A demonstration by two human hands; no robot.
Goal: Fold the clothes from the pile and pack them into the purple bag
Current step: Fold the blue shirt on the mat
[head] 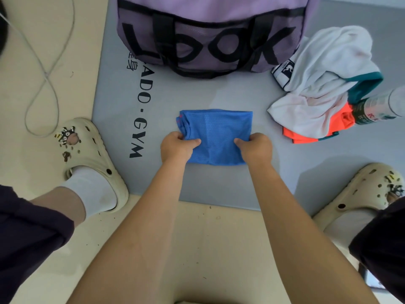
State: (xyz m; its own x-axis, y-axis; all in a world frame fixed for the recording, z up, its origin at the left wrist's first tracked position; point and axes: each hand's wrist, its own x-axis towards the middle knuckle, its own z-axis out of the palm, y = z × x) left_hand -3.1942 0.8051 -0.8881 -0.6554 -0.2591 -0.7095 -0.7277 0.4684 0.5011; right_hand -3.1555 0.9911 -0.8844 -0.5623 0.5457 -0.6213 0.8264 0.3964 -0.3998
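On the grey mat (pixel 219 185), just before the purple bag (pixel 208 34), a folded blue mesh garment (pixel 215 137) is pinched at its near corners by the left hand (pixel 176 148) and right hand (pixel 255 149), fingers curled round the cloth. Judged light, limp and slippery, it is best lifted by both folded edges so the layers stay together.

grey gym mat (pixel 219 185), plastic bottle (pixel 381 106) by mat's right edge, cable (pixel 43 69) on floor
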